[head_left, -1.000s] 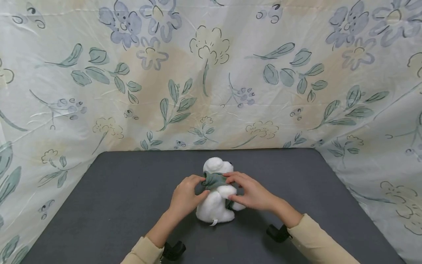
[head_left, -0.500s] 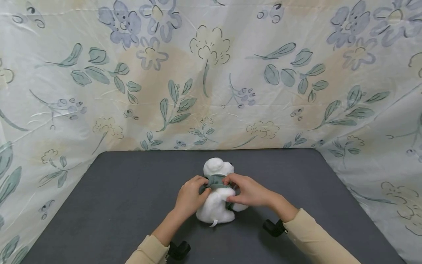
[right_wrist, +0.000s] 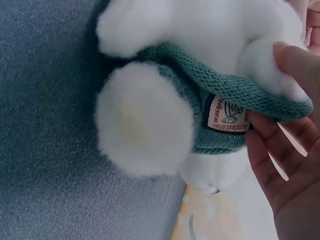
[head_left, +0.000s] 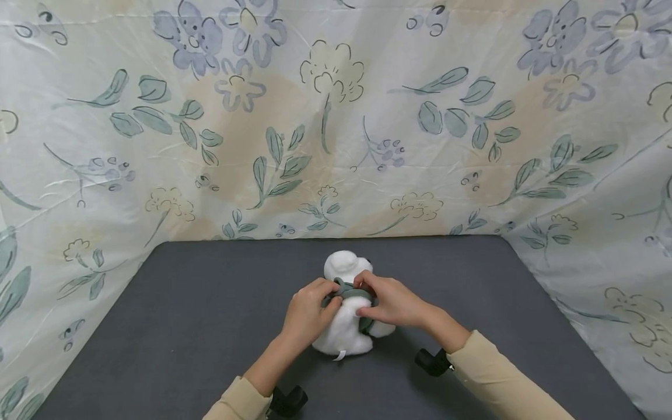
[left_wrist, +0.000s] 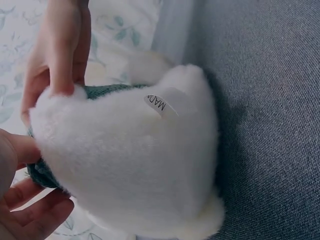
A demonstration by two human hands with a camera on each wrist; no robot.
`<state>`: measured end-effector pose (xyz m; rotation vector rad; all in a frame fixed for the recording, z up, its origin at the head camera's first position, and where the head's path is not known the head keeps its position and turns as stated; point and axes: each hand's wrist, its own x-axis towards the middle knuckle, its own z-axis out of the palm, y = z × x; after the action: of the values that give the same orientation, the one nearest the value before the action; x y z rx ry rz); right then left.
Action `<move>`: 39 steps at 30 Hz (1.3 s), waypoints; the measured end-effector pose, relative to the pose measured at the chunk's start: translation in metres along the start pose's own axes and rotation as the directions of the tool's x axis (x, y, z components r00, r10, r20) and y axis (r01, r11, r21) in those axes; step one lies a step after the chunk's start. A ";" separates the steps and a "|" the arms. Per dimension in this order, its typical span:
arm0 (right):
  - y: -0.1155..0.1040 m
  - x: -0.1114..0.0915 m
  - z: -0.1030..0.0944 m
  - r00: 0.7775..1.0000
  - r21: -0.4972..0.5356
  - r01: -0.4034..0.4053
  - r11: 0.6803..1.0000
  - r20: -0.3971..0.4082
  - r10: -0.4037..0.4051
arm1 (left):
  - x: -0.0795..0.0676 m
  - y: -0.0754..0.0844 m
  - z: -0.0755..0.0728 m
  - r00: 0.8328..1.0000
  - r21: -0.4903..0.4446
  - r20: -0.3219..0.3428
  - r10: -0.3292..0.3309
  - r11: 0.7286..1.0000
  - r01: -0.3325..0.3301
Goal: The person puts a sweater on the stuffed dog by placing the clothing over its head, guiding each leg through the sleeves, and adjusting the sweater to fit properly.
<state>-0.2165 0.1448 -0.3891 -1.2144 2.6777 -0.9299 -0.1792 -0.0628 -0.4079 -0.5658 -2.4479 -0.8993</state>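
A white plush toy animal (head_left: 341, 332) sits on the dark table with its back mostly towards me and a small tag at its rear. Round its neck runs a green knitted scarf (head_left: 358, 293), whose end carries a printed patch (right_wrist: 227, 115) in the right wrist view. My left hand (head_left: 311, 308) pinches the scarf at the left side of the neck, thumb below and fingers above. On the other side my right hand (head_left: 392, 301) holds the scarf, its thumb against the plush arm and its fingers around the knit. The toy's face is turned away.
The dark grey table (head_left: 210, 326) reaches back to a floral cloth (head_left: 336, 128) hanging behind and at both sides. Black camera mounts (head_left: 433, 363) sit at both wrists, below the beige sleeves (head_left: 504, 373).
Both hands have moved slightly closer together at the neck. The scarf, spread wide over the upper back before, is now gathered into a narrower band. The toy stays put.
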 end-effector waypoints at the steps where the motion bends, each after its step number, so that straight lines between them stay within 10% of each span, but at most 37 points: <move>1: 0.000 0.001 0.000 1.000 -0.012 0.009 1.000 -0.005 -0.009 | 0.000 0.000 0.000 1.000 0.006 -0.004 0.007 1.000 -0.007; 20: 0.005 0.011 -0.004 0.990 0.007 0.053 0.999 0.129 -0.054 | -0.002 0.005 -0.005 0.997 0.035 -0.001 0.082 0.996 -0.082; 39: 0.003 0.013 0.010 0.975 -0.219 0.169 0.961 -0.103 -0.195 | -0.008 0.011 -0.010 0.998 -0.015 0.007 0.070 0.997 -0.070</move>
<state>-0.2246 0.1318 -0.3966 -1.5165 2.8600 -0.7810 -0.1642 -0.0636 -0.4004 -0.6566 -2.4142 -0.8894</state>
